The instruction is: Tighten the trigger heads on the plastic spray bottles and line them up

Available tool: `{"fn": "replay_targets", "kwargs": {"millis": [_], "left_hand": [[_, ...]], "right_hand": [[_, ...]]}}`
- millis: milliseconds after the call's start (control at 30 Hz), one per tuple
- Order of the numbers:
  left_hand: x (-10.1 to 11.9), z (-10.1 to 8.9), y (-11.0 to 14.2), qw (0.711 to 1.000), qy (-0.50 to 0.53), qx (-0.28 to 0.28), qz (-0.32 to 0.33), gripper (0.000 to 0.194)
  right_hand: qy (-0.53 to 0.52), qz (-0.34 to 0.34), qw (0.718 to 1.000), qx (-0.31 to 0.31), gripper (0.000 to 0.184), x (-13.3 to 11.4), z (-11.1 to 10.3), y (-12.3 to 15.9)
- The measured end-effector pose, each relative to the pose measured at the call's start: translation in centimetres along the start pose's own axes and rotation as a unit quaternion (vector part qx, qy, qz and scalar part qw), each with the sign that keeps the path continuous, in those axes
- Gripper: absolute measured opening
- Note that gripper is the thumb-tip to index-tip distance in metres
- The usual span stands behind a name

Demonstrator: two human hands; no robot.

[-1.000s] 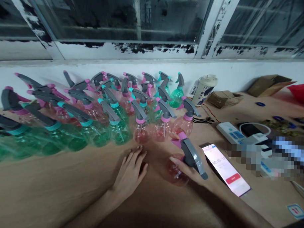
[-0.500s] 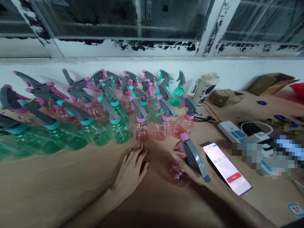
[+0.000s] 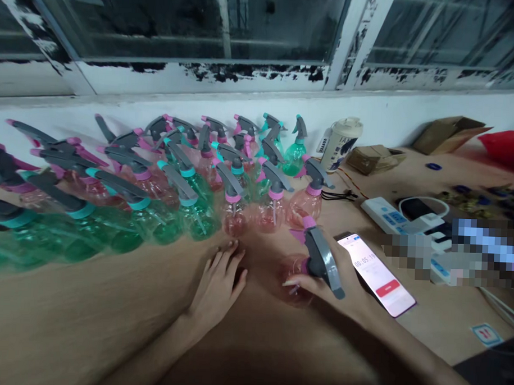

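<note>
My right hand (image 3: 336, 279) is around a spray bottle (image 3: 293, 297) with a clear pink body, a pink collar and a grey-and-pink trigger head. Its thumb lies across the bottle just below the collar; the other fingers are mostly hidden behind the head. The bottle stands close to the table top, and I cannot tell whether its base touches. To the left, my left hand (image 3: 220, 278) rests palm down on the wooden table (image 3: 121, 317), fingers stretched out and holding nothing. Just beyond it stand a pink spray bottle (image 3: 236, 217) and a green spray bottle (image 3: 201, 221).
Several more pink and green spray bottles crowd the table's back left. A lit phone (image 3: 384, 275) lies right of my right hand, with a power strip (image 3: 382, 215) behind it. A paper cup (image 3: 342, 142) and small cardboard boxes (image 3: 374, 160) stand by the wall.
My right hand has shifted its grip from around the trigger to lower at the bottle's neck and body, uncovering the pink trigger. The left hand stays put. The view has shifted slightly.
</note>
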State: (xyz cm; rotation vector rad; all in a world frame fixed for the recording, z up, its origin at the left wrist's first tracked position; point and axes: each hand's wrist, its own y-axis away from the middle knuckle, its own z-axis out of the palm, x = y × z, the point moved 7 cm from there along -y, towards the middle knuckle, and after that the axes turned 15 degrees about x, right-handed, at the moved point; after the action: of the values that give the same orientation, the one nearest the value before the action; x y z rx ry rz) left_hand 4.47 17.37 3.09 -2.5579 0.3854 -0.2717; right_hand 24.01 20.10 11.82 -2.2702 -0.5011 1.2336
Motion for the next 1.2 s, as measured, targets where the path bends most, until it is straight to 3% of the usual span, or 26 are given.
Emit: {"fn": "replay_targets", "kwargs": {"millis": [100,267,367,500,600,767,867,1000,1200], "left_hand": [[-0.1,0.0,0.0,1.0,0.002,0.003,-0.003,0.034],[0.0,-0.1,-0.1,1.0,0.001,0.006,0.004,0.034],[0.0,-0.1,-0.2,1.0,0.002,0.002,0.004,0.035],[-0.1,0.1,-0.2,1.0,-0.001,-0.007,-0.001,0.035],[-0.2,0.2,-0.1,1.0,0.002,-0.01,-0.005,0.034],[-0.2,0.0,-0.2,1.0,0.01,-0.003,-0.002,0.034],[-0.3,0.0,-0.2,1.0,0.012,-0.004,-0.006,0.035],[-0.4,0.2,-0.1,1.0,0.011,-0.008,-0.011,0.035],[-0.3,0.2,-0.2,1.0,0.01,-0.009,-0.007,0.034]], "right_hand": [[0.009,0.023,1.0,0.003,0.06,0.0,-0.5,0.4],[0.011,0.037,0.999,0.021,0.036,-1.0,-0.9,0.5],[-0.004,0.062,0.998,-0.011,0.021,-1.0,-0.5,0.7],[-0.012,0.067,0.997,-0.035,0.018,-0.4,-1.2,0.6],[0.009,0.085,0.996,0.013,0.019,1.4,-4.0,-0.5],[0.11,0.062,0.964,0.233,0.023,5.0,-11.3,-4.4],[0.127,0.054,0.947,0.29,0.028,7.6,-13.3,-6.7],[0.159,0.028,0.946,0.281,0.031,10.2,-12.8,-9.0],[0.162,0.026,0.958,0.234,0.034,12.1,-9.5,-9.8]]}}
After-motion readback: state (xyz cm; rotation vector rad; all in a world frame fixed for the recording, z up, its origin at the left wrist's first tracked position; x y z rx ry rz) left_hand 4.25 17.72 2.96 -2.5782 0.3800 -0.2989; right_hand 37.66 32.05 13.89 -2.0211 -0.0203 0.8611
